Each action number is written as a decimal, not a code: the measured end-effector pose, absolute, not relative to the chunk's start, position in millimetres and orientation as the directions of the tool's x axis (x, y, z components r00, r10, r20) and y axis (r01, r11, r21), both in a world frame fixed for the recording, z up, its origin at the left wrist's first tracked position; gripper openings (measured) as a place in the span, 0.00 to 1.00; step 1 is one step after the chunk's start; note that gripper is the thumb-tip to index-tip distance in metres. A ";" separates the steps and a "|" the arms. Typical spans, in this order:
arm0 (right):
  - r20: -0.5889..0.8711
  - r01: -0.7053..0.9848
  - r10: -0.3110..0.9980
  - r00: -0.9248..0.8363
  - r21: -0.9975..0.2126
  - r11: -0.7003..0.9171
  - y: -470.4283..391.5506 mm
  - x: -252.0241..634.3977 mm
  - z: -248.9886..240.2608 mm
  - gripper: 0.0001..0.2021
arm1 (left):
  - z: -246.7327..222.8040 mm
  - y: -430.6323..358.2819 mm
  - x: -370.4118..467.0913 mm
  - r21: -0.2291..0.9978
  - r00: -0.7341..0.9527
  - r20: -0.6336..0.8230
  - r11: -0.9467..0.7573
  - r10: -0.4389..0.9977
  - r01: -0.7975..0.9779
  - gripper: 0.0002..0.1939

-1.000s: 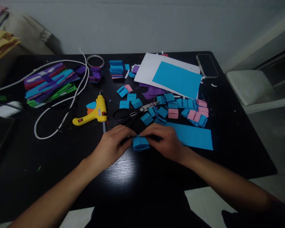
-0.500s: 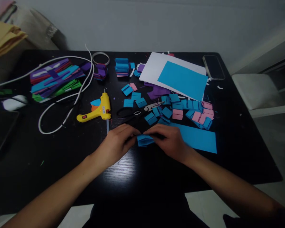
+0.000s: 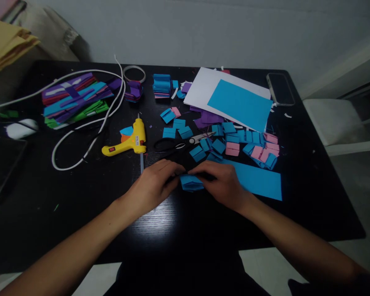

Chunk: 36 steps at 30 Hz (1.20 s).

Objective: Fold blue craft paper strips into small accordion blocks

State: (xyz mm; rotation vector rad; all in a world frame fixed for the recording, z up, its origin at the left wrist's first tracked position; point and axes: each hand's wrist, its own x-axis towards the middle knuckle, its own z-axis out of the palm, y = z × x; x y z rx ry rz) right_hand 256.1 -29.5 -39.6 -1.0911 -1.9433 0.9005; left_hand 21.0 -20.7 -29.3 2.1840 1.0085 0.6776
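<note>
A small folded piece of blue paper (image 3: 191, 183) is pinched between my two hands near the middle of the table. My left hand (image 3: 156, 183) is closed on its left end, and my right hand (image 3: 220, 181) grips the right end. The folds of the paper stand slightly apart on the side facing me. Beyond my fingers lie several folded blue paper pieces (image 3: 197, 153) and a pair of scissors (image 3: 193, 140) with black handles. A flat blue paper strip (image 3: 262, 181) extends out from behind my right hand.
A yellow glue gun (image 3: 138, 135) lies left of the scissors, beside a looped white cable (image 3: 54, 154). Bundled coloured paper strips (image 3: 77, 98) sit at the back left. White sheets (image 3: 197, 88) under a blue sheet (image 3: 240, 105), and a phone (image 3: 280, 89), are at the back right.
Both hands keep their pinch on the folded blue paper, with hardly any movement. The whole view has shifted slightly.
</note>
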 end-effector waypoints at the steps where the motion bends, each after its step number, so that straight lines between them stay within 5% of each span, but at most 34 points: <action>1: 0.232 0.379 0.901 -0.368 -0.847 0.372 -29.9 255.8 -38.4 0.08 | -27.7 -20.6 21.1 0.733 0.562 0.177 -0.489 0.808 0.472 0.13; 7: -0.088 0.225 0.961 -0.261 -0.974 -0.027 -30.0 254.1 -26.3 0.07 | -18.5 -21.2 23.7 0.891 0.450 0.055 -0.248 0.891 0.381 0.05; 12: -0.259 0.077 0.916 -0.306 -0.966 -0.247 -26.9 255.8 -22.5 0.13 | -16.8 -24.5 29.1 0.967 0.432 -0.086 -0.030 0.898 0.253 0.07; 36: -0.270 0.010 0.919 -0.288 -0.960 -0.279 -27.5 249.8 -14.3 0.13 | -10.9 -20.6 38.7 0.926 0.300 -0.359 0.377 0.884 -0.002 0.07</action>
